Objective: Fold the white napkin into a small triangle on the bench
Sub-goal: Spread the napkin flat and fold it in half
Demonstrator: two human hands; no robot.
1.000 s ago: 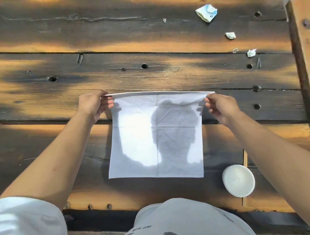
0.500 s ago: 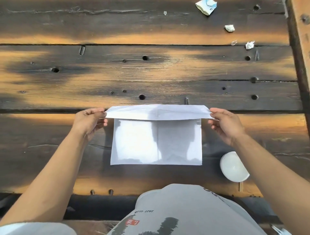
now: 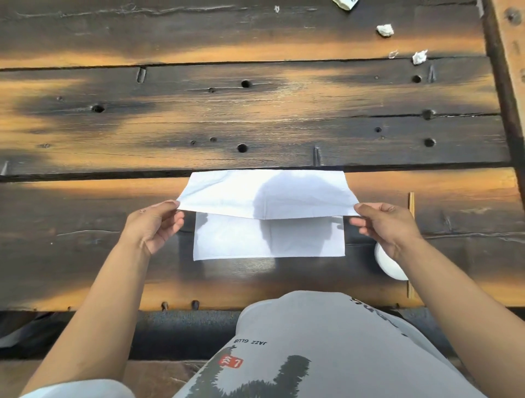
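White round lid or cup (image 3: 390, 265) half hidden behind right hand (image 3: 389, 224), can't tell which. Paper scrap (image 3: 345, 3) cut by top edge. Napkin (image 3: 270, 199) flap covers its lower layer's far part.

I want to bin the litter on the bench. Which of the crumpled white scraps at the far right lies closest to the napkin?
The scrap lowest of the group, just above a plank seam, is closest to the napkin. The other scrap lies farther up the bench.

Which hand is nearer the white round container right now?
Right. The right hand sits directly over the white round container, partly hiding it; the left hand pinches the napkin's opposite corner.
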